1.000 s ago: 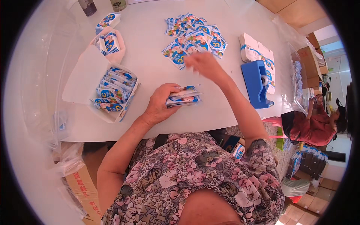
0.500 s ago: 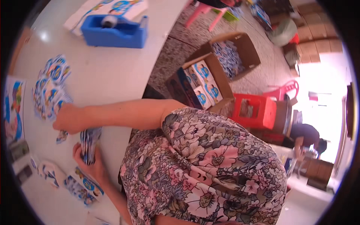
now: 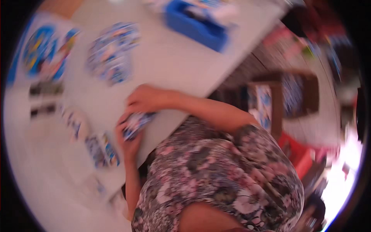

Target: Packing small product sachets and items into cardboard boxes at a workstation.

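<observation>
My left hand (image 3: pixel 127 133) is closed round a stack of small blue-and-white printed packets (image 3: pixel 138 123), just above the white table. My right hand (image 3: pixel 145 98) is at the far end of that stack, its fingers curled down against the packets. Motion blur hides whether a single packet sits in the right fingers. A loose pile of similar packets (image 3: pixel 114 52) lies on the table beyond my hands. Another small group of packets (image 3: pixel 102 150) rests beside my left hand.
A blue tape dispenser (image 3: pixel 197 25) stands near the table's far edge. A printed sheet or bag (image 3: pixel 50 52) lies at the upper left. Open cartons (image 3: pixel 276 104) with packs and a red stool (image 3: pixel 295 154) are on the floor at right. A person (image 3: pixel 313 212) is at the lower right.
My right hand has come back from the loose pile to the stack in my left hand. The whole view has turned and shifted, and is now blurred.
</observation>
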Tool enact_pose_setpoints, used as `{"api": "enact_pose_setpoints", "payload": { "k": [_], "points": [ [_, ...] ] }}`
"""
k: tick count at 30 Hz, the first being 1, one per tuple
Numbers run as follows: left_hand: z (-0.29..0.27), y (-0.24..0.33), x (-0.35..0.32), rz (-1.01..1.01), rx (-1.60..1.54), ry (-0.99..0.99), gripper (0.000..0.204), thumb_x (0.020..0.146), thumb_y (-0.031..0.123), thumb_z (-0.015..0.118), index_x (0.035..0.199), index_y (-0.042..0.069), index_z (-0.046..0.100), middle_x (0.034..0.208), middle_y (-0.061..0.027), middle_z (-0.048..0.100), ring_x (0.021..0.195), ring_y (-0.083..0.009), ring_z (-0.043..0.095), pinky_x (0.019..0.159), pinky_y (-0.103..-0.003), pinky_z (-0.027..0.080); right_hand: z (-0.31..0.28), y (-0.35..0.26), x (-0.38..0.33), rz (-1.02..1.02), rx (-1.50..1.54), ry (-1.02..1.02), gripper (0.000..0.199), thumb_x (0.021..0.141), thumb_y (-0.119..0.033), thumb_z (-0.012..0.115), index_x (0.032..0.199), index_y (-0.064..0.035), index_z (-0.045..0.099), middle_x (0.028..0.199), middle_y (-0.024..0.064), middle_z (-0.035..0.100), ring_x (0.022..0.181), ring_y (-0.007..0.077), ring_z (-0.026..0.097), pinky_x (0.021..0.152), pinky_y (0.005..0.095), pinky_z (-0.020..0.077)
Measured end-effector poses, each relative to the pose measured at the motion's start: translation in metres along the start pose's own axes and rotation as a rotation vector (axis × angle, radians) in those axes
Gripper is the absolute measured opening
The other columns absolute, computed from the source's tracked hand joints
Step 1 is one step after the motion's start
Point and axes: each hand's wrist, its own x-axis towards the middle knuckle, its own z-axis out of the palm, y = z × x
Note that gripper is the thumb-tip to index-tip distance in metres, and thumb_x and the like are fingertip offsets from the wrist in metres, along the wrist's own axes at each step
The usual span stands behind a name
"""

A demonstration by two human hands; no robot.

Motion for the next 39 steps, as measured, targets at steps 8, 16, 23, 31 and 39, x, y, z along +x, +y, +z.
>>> {"api": "enact_pose_setpoints", "payload": {
  "k": [8, 16, 23, 31, 39],
  "points": [
    [0.006, 0.013, -0.006, 0.006, -0.253, 0.075, 0.054, 0.070, -0.003, 0.082, 0.112, 0.008, 0.050, 0.131, -0.0190, 0.057, 0.120, -0.0319, 0.059, 0.098, -0.038, 0.050, -0.032, -0.009, 0.058, 0.049, -0.467, 0.269, 0.037, 0.078, -0.017, 0.077, 0.111, -0.0021, 0.067, 0.099, 0.0104, 0.070, 0.094, 0.0269, 0.064, 0.081, 0.0368, 0.0501],
    [0.006, 0.010, -0.003, -0.032, -0.351, 0.087, 0.055, 0.067, -0.004, 0.081, 0.113, 0.007, 0.052, 0.130, -0.0147, 0.058, 0.119, -0.0301, 0.059, 0.098, -0.036, 0.050, -0.026, -0.001, 0.096, 0.189, -0.951, 0.099, 0.055, 0.067, -0.019, 0.083, 0.117, -0.0071, 0.063, 0.113, 0.0087, 0.065, 0.110, 0.0301, 0.054, 0.089, 0.0469, 0.0429],
    [-0.001, 0.009, 0.000, 0.019, -0.304, 0.056, 0.054, 0.069, -0.005, 0.080, 0.113, 0.007, 0.051, 0.131, -0.0177, 0.057, 0.122, -0.0307, 0.057, 0.103, -0.037, 0.046, -0.029, 0.006, 0.089, 0.104, -0.705, 0.069, 0.049, 0.069, -0.012, 0.082, 0.112, -0.0072, 0.060, 0.108, 0.0111, 0.067, 0.102, 0.0340, 0.062, 0.087, 0.0428, 0.0471],
    [0.000, 0.012, -0.002, -0.004, -0.318, 0.062, 0.053, 0.069, -0.003, 0.081, 0.112, 0.009, 0.052, 0.130, -0.0163, 0.058, 0.122, -0.0311, 0.057, 0.102, -0.037, 0.046, -0.027, -0.013, 0.083, 0.370, -0.364, 0.066, 0.050, 0.076, -0.002, 0.076, 0.122, -0.0049, 0.056, 0.126, 0.0146, 0.065, 0.117, 0.0305, 0.063, 0.095, 0.0361, 0.0499],
    [0.002, 0.009, -0.002, 0.031, -0.283, 0.111, 0.048, 0.070, 0.002, 0.079, 0.111, 0.008, 0.054, 0.127, -0.0125, 0.061, 0.118, -0.0316, 0.059, 0.097, -0.038, 0.050, -0.031, -0.017, 0.068, 0.217, -0.316, -0.028, 0.032, 0.080, 0.003, 0.072, 0.111, -0.0019, 0.065, 0.103, 0.0113, 0.072, 0.097, 0.0192, 0.068, 0.087, 0.0302, 0.0510]
  ]
}}
